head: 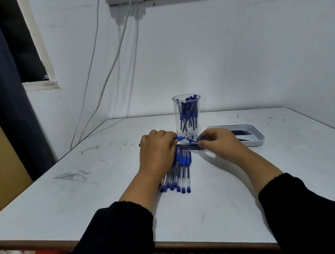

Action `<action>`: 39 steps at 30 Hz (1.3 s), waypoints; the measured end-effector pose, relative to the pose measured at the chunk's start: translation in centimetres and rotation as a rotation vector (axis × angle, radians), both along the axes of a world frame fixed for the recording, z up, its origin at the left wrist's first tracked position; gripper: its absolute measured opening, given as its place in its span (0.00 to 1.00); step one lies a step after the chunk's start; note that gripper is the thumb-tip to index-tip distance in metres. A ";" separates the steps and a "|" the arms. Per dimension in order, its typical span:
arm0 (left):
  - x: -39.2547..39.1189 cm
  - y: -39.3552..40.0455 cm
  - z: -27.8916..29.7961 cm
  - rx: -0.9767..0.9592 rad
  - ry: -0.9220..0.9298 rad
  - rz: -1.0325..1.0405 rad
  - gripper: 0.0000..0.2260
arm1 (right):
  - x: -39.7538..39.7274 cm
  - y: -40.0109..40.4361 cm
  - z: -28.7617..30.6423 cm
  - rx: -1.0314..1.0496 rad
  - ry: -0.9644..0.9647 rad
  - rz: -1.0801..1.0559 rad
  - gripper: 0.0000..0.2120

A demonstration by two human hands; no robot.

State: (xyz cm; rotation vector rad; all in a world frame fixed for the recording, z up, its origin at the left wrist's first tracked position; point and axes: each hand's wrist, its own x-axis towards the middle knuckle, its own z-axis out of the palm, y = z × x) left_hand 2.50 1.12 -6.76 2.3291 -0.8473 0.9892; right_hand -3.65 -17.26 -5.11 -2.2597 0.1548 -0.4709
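Observation:
My left hand (157,147) grips a blue pen (182,138) whose tip points right. My right hand (216,140) pinches a small blue piece, likely a cap (193,140), just beside that tip. Under both hands lie several thin dark refills (187,146) crosswise on the table. A row of several capped blue pens (182,170) lies side by side below my left hand. Behind my hands stands a clear plastic cup (187,115) holding several blue pens.
A pale shallow tray (257,139) with a few dark refills sits right of the cup. The white table (88,200) carries scribble marks; its brown front edge is near me. Cables hang down the wall at left. A cardboard box stands at far left.

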 end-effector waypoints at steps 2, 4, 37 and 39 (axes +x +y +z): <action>0.0 0.0 0.0 0.016 -0.005 -0.003 0.06 | -0.1 0.3 0.1 0.053 -0.021 -0.002 0.04; 0.0 -0.1 0.0 0.027 -0.014 -0.006 0.06 | -0.1 0.5 0.1 0.070 -0.030 -0.009 0.04; -1.1 -0.1 0.9 0.052 0.106 0.020 0.15 | -0.6 1.2 0.7 0.358 -0.113 0.130 0.11; -1.1 -0.1 0.9 0.055 0.123 0.019 0.16 | -0.7 1.2 0.8 0.348 -0.116 0.130 0.12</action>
